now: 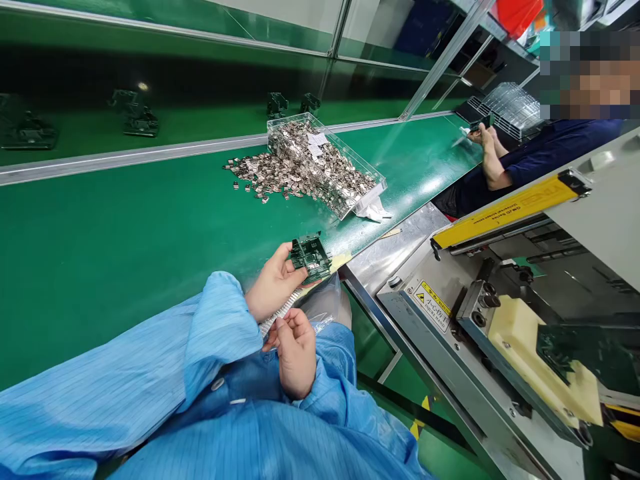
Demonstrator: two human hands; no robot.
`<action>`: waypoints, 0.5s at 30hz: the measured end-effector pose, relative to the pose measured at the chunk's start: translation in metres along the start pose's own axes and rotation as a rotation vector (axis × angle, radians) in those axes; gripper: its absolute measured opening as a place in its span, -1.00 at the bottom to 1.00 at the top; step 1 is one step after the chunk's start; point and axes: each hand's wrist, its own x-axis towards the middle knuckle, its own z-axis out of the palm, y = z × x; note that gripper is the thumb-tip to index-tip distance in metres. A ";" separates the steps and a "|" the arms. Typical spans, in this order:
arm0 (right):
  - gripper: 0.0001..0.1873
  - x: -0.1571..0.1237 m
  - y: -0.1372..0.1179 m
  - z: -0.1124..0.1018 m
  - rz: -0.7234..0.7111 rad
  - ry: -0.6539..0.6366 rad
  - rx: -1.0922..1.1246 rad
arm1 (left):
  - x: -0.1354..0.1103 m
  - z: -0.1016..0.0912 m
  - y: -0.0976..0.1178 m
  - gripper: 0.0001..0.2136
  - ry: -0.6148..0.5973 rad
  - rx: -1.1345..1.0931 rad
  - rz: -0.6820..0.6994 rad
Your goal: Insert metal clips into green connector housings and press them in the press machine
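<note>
Blue smock nearest. Left hand grips green circuit board near surface edge; right hand, fingers curled, pinches white ribbed strip; clear box on surface, small metal pieces heaped inside, spilling leftward; machine far right.

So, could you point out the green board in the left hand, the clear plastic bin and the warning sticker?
Green board (311, 257): head view, middle of its face.
Clear plastic bin (371, 195): head view, the end wall at picture right.
Warning sticker (433, 307): head view, its printed middle.
</note>
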 end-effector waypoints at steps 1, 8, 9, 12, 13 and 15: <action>-0.67 0.000 0.001 0.001 -0.015 -0.007 0.007 | 0.000 0.000 0.000 -0.52 0.000 0.005 0.003; -0.69 -0.001 0.004 0.011 -0.070 0.023 -0.008 | -0.002 0.003 0.001 -0.54 0.003 0.042 0.021; -0.70 -0.001 0.004 0.012 -0.075 0.038 -0.016 | -0.003 0.003 0.000 -0.54 0.002 0.049 0.025; -0.71 -0.003 0.003 0.013 -0.071 0.044 -0.018 | -0.004 0.002 -0.001 -0.56 0.001 0.080 0.032; -0.71 -0.003 0.003 0.013 -0.065 0.037 -0.008 | -0.004 0.001 -0.001 -0.56 0.001 0.092 0.034; -0.71 -0.004 0.002 0.014 -0.049 0.034 0.015 | -0.005 0.001 -0.002 -0.57 0.003 0.114 0.036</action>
